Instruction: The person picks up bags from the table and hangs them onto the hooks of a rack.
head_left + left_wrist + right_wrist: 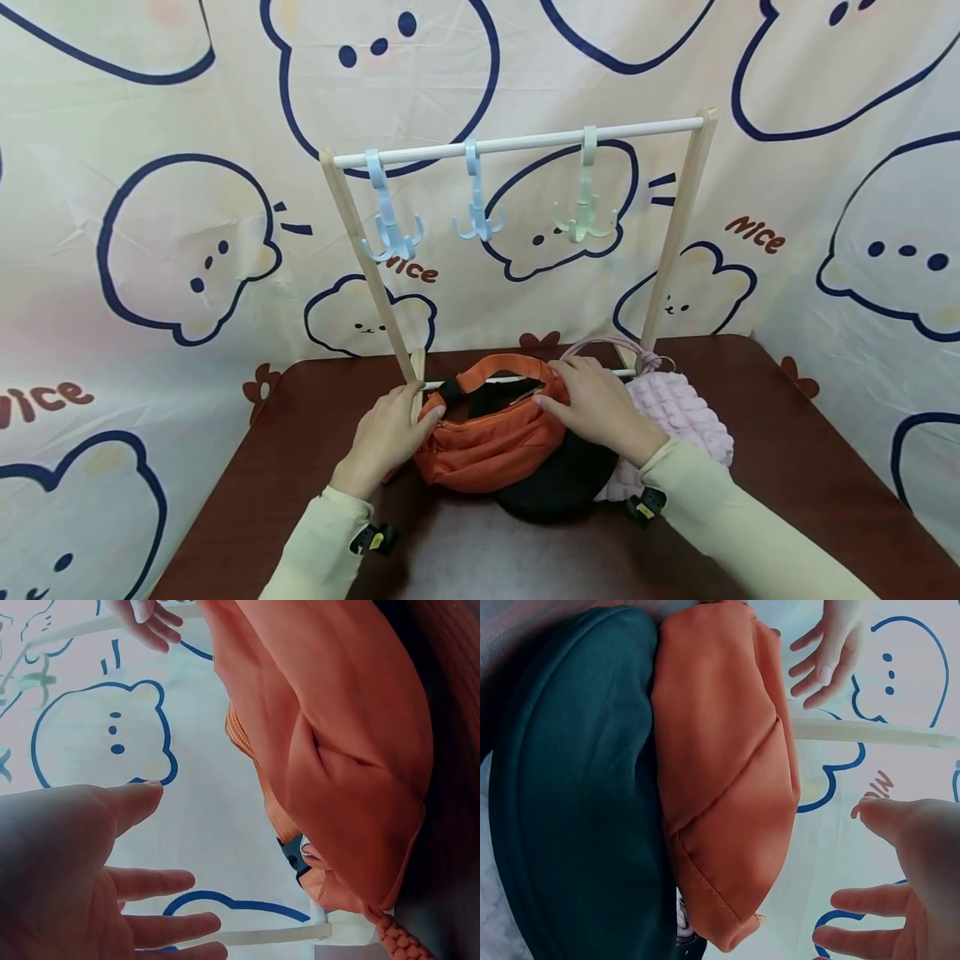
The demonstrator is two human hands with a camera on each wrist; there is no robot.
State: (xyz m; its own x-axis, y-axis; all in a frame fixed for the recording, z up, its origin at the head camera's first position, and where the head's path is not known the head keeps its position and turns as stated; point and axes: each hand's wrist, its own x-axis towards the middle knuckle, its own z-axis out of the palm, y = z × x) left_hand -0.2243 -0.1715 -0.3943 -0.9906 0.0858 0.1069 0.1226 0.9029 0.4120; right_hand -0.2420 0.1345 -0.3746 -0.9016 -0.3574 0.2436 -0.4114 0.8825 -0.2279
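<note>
An orange waist bag point(487, 450) with a strap and black buckle stands on the table, in front of a black bag point(562, 479). My left hand point(390, 429) is at its left end. In the left wrist view the fingers point(161, 928) are spread and apart from the orange cloth. My right hand point(600, 408) is over the bag's right end. The right wrist view shows its fingers point(862, 941) loosely spread, with nothing between them. A pink quilted bag point(682, 412) lies right of the black one, partly under my right forearm.
Behind the bags rises a wooden rack with a white top bar point(525, 143). Two blue hooks point(390, 217) and a green hook point(587, 196) hang from it. A cartoon-printed cloth point(187, 275) surrounds the dark brown table point(285, 467).
</note>
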